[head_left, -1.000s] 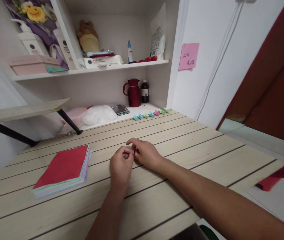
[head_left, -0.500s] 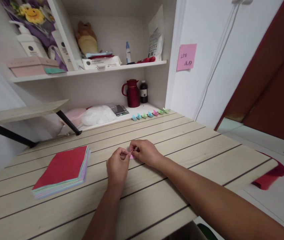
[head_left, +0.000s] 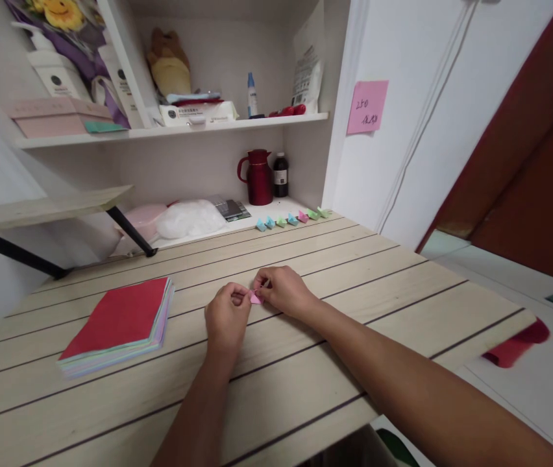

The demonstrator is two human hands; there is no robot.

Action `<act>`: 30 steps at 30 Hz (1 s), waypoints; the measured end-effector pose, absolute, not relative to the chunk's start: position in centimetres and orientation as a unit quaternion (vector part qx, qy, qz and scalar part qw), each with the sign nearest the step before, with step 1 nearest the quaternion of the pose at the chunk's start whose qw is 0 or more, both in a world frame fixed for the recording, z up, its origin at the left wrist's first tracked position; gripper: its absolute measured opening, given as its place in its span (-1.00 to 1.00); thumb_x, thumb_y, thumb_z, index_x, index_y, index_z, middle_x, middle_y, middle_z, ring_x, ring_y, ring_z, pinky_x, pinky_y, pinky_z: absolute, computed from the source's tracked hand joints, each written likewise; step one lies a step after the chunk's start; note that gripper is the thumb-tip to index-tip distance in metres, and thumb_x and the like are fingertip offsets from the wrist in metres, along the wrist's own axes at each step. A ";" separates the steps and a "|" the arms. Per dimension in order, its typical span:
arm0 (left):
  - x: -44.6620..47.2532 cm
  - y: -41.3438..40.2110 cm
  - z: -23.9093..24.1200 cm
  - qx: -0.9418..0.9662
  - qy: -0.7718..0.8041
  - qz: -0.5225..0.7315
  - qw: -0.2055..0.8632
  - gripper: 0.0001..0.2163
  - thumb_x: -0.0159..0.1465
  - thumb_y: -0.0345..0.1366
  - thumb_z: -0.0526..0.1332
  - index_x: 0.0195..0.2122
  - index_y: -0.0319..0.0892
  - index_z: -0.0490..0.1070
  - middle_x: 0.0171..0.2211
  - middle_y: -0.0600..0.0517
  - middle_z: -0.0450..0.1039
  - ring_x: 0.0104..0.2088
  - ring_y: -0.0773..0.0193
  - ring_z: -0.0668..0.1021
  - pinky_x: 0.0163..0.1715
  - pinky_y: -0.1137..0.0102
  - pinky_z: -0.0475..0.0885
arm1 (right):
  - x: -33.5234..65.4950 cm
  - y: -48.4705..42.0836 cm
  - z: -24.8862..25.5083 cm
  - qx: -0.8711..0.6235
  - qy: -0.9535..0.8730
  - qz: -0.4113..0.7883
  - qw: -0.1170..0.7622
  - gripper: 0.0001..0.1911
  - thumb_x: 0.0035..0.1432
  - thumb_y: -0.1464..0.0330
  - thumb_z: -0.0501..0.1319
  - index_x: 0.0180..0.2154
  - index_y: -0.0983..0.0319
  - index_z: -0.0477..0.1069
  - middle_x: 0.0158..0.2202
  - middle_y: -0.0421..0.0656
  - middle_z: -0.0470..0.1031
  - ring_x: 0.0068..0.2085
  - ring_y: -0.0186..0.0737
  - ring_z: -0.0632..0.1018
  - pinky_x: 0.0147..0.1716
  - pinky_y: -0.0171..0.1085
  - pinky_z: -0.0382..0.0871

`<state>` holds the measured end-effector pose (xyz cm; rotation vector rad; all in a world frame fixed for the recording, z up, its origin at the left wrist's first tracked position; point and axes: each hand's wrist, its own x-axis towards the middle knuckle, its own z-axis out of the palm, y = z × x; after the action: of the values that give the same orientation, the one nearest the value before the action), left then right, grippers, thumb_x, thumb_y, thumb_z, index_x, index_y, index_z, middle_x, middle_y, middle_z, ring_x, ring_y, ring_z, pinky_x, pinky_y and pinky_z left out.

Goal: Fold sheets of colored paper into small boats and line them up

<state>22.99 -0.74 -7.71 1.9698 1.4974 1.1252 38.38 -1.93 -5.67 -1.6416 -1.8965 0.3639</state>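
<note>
Over the middle of the wooden table (head_left: 378, 285), my left hand (head_left: 225, 318) and my right hand (head_left: 283, 290) meet, both pinching a small pink folded paper piece (head_left: 256, 298) between their fingertips. Most of the piece is hidden by my fingers. A stack of coloured paper squares (head_left: 118, 322) with a red sheet on top lies to the left of my left hand. A row of several small folded paper pieces (head_left: 292, 220) in blue, green and pink stands at the table's far edge.
Behind the table are shelves with a dark red jug (head_left: 258, 176), a dark bottle (head_left: 280, 176), a white bag (head_left: 189, 218), bottles and boxes. A pink note (head_left: 367, 107) sticks to the white wall. A red cloth (head_left: 515, 345) lies on the floor at the right.
My hands have drawn slightly nearer to me and the pink piece now shows more clearly between the fingertips. The camera has shifted a little.
</note>
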 end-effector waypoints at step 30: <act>22.7 -2.1 -7.8 0.784 0.499 0.339 0.147 -0.79 0.20 -0.41 0.21 -0.15 -0.01 0.37 -0.08 0.04 0.38 -0.08 0.24 0.52 -0.08 0.30 0.36 | 37.9 -3.0 -5.2 -0.620 -0.756 0.074 0.199 -0.87 0.18 0.33 0.24 -0.26 0.12 0.57 -0.18 -0.15 0.55 -0.17 -0.19 0.54 -0.32 -0.32 0.24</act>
<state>22.72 -2.05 -7.77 2.2567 1.4355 0.9743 37.86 -3.02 -5.23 -1.7333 -2.1142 0.2074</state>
